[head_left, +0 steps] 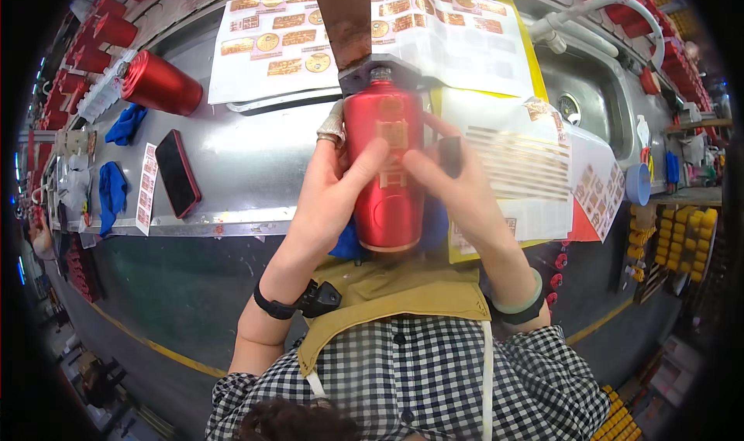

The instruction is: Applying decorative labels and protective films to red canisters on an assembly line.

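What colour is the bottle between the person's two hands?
The bottle is glossy red with gold markings, best seen in the head view.

Smooth, glossy red bottle (387,204)
Metal counter (252,158) (softly reflective), matt blue cloth (112,197), paper sheets (240,77) with metallic-looking gold labels (298,36).

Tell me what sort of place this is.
Probably a workshop where bottles are decorated: sheets of gold labels lie on a metal counter, a red bottle bearing gold marks is in hand, and more red containers stand around.
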The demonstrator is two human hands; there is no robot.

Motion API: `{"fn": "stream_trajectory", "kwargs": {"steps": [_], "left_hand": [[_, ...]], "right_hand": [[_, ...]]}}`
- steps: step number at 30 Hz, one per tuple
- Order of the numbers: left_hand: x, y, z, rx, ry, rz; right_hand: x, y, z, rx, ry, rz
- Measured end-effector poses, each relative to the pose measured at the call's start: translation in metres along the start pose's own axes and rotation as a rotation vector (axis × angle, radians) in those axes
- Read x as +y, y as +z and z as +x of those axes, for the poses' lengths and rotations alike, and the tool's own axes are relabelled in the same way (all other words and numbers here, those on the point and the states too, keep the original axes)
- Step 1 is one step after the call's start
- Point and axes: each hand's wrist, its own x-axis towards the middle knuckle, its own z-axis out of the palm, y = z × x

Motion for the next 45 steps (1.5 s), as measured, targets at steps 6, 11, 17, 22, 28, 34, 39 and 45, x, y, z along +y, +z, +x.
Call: {"fn": "stream_trajectory", "kwargs": {"steps": [6, 11, 17, 22, 28, 34, 39, 45], "left_hand": [[-0.006, -0.005, -0.001, -0.033, 0.014, 0.100], [-0.007, -0.006, -0.001, -0.062, 0.021, 0.114], [-0.003, -0.008, -0.001, -0.100, -0.020, 0.110], [-0.005, -0.015, -0.006, -0.165, 0.028, 0.178], [-0.005, -0.013, -0.011, -0.035, -0.093, -0.010], [-0.006, -0.019, -0.017, -0.132, 0.005, 0.059], [-0.009, -0.035, -0.025, -0.150, -0.048, -0.108], [-0.006, -0.028, -0.025, -0.129, -0.104, -0.052]], "right_hand": [[-0.004, 0.010, -0.005, -0.025, 0.000, 0.099], [0.001, 0.001, -0.002, -0.046, -0.022, -0.062], [-0.036, -0.012, 0.012, 0.012, -0.348, -0.257], [-0.064, -0.006, 0.026, 0.090, -0.857, -0.565], [-0.064, -0.005, 0.025, 0.113, -1.070, -0.709], [-0.055, -0.007, 0.017, 0.061, -1.273, -0.910], [-0.031, -0.002, -0.015, -0.105, -1.322, -1.072], [-0.038, -0.001, -0.019, -0.085, -1.284, -0.946]]}}
